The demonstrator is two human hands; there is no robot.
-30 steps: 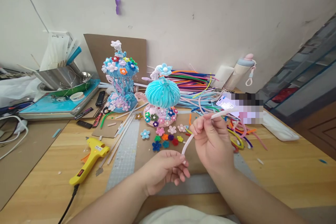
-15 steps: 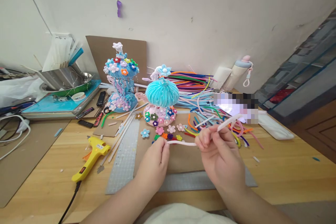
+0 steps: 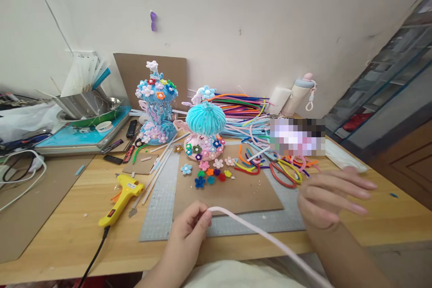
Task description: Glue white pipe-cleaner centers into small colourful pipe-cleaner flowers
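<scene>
Between thumb and fingers, my left hand [image 3: 191,229] pinches one end of a pale pink pipe cleaner [image 3: 259,230]. The strand arcs to the right and runs down past the bottom of the view. My right hand [image 3: 332,198] is off the strand, fingers spread above the right side of the table. Small fuzzy flowers [image 3: 210,172] in several colours lie on a brown cardboard sheet [image 3: 229,198]. Behind them stands a turquoise domed pipe-cleaner piece [image 3: 205,119] on a flower-covered base. A taller blue flowered piece [image 3: 157,103] stands to its left.
A yellow glue gun [image 3: 123,198] with a black cord lies at left. The cardboard rests on a grey cutting mat [image 3: 155,216]. Loose pipe cleaners [image 3: 249,108] pile up at the back, near a bottle [image 3: 297,94]. A metal pot [image 3: 84,103] stands back left.
My right hand has let go of the pipe cleaner, opened and moved right. My left hand has come down and closer with its end. The strand now hangs in a long curve.
</scene>
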